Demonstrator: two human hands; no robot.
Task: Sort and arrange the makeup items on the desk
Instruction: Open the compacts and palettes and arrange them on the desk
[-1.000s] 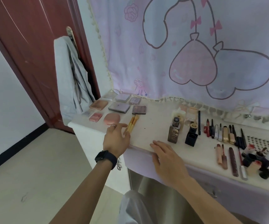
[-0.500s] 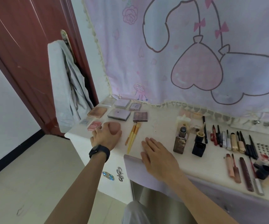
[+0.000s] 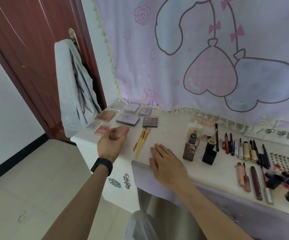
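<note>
Pink, rounded plastic compact [image 3: 122, 132] sat near the left end of the white desk [image 3: 172, 135], and my left hand [image 3: 110, 144] curled round its near edge. Two yellow-handled brushes [image 3: 141, 142] lay between my hands. My right hand [image 3: 166, 165] rested flat, fingers straight, at the front edge, left of a brown square bottle [image 3: 189, 150].

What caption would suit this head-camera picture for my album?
Left hand holds a pink compact near the palettes; right hand rests flat on the desk.
</note>
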